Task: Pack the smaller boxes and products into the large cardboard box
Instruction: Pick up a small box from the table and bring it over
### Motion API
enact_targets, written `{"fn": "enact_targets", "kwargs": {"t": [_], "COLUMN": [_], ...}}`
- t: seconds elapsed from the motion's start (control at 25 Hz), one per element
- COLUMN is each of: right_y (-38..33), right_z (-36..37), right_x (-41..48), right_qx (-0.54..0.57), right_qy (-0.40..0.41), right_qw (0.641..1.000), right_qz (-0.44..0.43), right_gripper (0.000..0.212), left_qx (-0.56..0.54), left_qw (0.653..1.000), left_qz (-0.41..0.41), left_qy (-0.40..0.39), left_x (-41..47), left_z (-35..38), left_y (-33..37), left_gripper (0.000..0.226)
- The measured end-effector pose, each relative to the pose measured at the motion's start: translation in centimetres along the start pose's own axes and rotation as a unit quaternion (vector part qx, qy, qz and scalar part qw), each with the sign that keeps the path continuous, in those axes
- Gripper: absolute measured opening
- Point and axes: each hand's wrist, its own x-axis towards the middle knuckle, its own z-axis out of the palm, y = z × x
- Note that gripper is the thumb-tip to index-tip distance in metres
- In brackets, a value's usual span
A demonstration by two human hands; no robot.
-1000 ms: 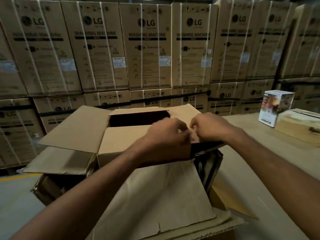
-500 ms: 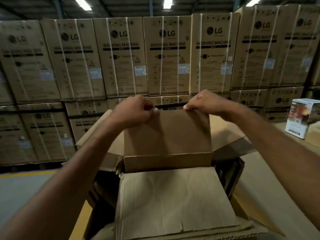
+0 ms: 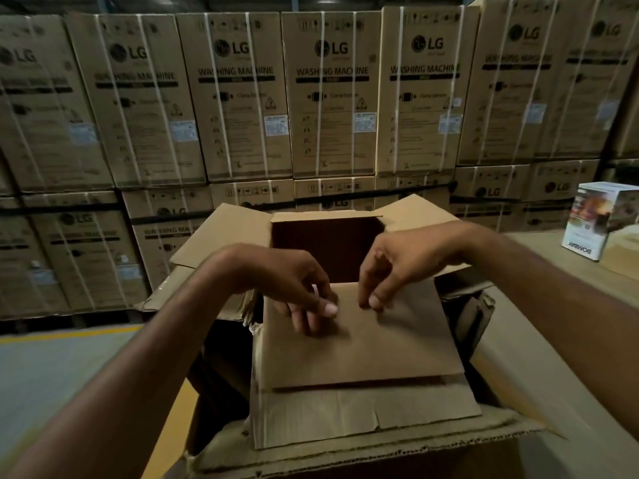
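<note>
The left hand (image 3: 294, 288) and right hand (image 3: 397, 267) hover side by side over a smaller box (image 3: 356, 333), fingers loosely curled and pointing down, with the fingertips at or just above its near flap; whether they actually pinch the cardboard is hard to tell. That box sits open inside the large cardboard box (image 3: 345, 447), its dark cavity on the far side and its flaps spread left and right. A white product carton (image 3: 598, 219) stands far right on the table (image 3: 553, 340). Strapped washing machine cartons (image 3: 332, 98) fill the far wall.
</note>
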Motion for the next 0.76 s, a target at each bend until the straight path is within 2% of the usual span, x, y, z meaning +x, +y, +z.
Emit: {"fn": "enact_targets", "kwargs": {"t": [0.12,0.2,0.32,0.4,0.48,0.6,0.68,0.76], "right_y": [0.8,1.9,4.1,5.3,5.9,6.7,7.5,8.3], "right_z": [-2.1,-3.2,-5.2,-6.7,-8.3,-10.6,-12.2,-13.1], "right_x": [3.0,6.6,11.8,14.6,16.6,19.0,20.4,21.5], "right_qx": [-0.006,-0.054,-0.149,-0.198,-0.257,-0.368,-0.397,-0.417], "right_qy": [0.118,0.177,0.172,0.159,0.150,0.221,0.269,0.277], "right_qw": [0.993,0.981,0.968,0.960,0.947,0.896,0.870,0.856], "right_qz": [0.027,0.063,0.102,0.115,0.122,0.112,0.115,0.129], "right_gripper": [0.019,0.029,0.051,0.043,0.041,0.066,0.079,0.085], "left_qx": [0.011,0.066,0.143,0.186,0.255,0.303,0.297,0.331], "left_qw": [0.995,0.984,0.969,0.955,0.931,0.908,0.904,0.888], "left_qz": [0.003,-0.029,-0.097,-0.131,-0.173,-0.211,-0.226,-0.231], "left_qy": [0.100,0.163,0.178,0.188,0.193,0.199,0.208,0.221], "left_x": [2.0,5.0,10.3,13.1,15.2,16.6,17.6,18.5], "left_z": [-2.6,-4.1,-5.9,-7.3,-9.4,-12.5,-15.1,-16.8], "left_y": [-0.5,-1.7,-5.0,-6.7,-7.8,-7.6,-7.6,-7.8], "left_gripper": [0.027,0.027,0.043,0.059,0.086,0.108,0.113,0.112]}}
